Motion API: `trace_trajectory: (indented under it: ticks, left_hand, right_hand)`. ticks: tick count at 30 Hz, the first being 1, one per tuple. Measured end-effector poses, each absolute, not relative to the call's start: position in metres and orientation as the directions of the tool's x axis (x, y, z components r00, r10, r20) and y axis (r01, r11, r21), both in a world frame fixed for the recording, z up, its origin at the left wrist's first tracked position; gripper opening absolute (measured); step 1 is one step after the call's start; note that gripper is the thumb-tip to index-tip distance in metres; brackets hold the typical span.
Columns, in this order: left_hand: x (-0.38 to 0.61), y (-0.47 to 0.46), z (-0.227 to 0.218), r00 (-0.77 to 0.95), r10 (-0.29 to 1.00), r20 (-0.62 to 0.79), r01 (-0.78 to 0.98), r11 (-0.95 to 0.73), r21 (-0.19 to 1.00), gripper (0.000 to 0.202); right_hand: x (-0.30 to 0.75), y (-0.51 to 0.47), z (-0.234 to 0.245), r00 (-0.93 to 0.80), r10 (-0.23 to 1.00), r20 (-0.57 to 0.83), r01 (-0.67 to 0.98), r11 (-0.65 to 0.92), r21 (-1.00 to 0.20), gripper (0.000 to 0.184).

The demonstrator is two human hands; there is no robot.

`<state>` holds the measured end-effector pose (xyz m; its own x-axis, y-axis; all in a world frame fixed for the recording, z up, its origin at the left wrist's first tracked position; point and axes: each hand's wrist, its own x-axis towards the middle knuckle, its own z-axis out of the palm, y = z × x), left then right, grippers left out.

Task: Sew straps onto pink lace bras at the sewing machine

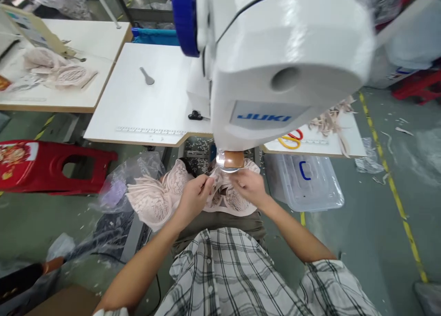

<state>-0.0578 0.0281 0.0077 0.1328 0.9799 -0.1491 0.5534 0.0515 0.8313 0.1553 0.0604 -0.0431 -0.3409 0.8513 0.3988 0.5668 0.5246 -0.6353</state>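
A pale pink lace bra (237, 202) lies over my lap at the front of the white sewing machine (285, 91). My left hand (195, 194) is closed, thumb and fingers pinching the bra's edge left of the machine's clear guard (231, 161). My right hand (251, 186) grips the bra's fabric just right of the guard, slightly blurred. The needle area is hidden behind the guard and machine head. More pale pink lace bra cups (151, 205) hang in a bunch beside my left forearm.
On the white table (161, 100) lie black-handled snips (195, 115) and a grey flat tool (147, 76). Red-yellow scissors (291, 139) and fabric strips (334, 123) are at right. Below stands a lidded plastic box (313, 183); a red stool (51, 164) is at left.
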Motion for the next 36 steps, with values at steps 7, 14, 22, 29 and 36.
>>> trace_trajectory:
  ticks: [7,14,22,29,36]
  left_hand:
    - [-0.062,0.032,0.015,0.275,0.948,-0.161,0.612,-0.044,0.79,0.04]
    - [-0.068,0.033,0.03,0.198,0.932,-0.302,0.429,0.195,0.882,0.031]
    - [-0.074,0.034,0.022,0.229,0.861,-0.454,0.017,0.463,0.886,0.032]
    - [-0.068,0.03,0.033,0.261,0.853,-0.452,0.086,0.446,0.891,0.033]
    - [-0.065,0.029,0.036,0.238,0.876,-0.419,0.215,0.373,0.903,0.021]
  right_hand:
    - [0.287,0.163,-0.007,-0.089,0.994,0.061,0.981,0.098,-0.167,0.035]
    - [0.279,0.119,0.02,0.007,0.999,-0.041,0.974,-0.016,-0.226,0.023]
    - [0.224,-0.008,0.02,-0.234,0.971,-0.05,0.741,0.144,-0.656,0.034]
    - [0.169,-0.007,0.007,-0.39,0.91,0.137,0.691,0.388,-0.61,0.034]
    - [0.159,0.004,-0.003,-0.414,0.906,0.091,0.671,0.371,-0.642,0.027]
